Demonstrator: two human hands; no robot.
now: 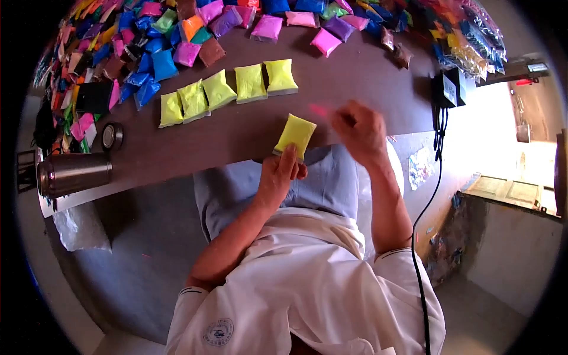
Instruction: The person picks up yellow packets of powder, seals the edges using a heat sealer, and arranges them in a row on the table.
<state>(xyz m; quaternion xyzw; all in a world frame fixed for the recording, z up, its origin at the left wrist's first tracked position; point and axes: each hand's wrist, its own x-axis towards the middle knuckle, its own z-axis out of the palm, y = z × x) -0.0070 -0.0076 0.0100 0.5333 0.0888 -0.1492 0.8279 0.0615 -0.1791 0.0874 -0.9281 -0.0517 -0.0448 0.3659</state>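
My left hand pinches a small clear packet of yellow material by its lower edge, thumb on top, near the table's front edge. To the right of it, my right hand is raised with its fingers curled, smeared by motion. A blurred pink streak shows just beyond its fingertips; what it is, I cannot make out. Several similar yellow packets lie in a slanting row on the table behind the held one.
The brown table carries heaps of coloured packets at the back and left. A steel flask lies on its side near a round lid. A black box with hanging cables is at the right edge.
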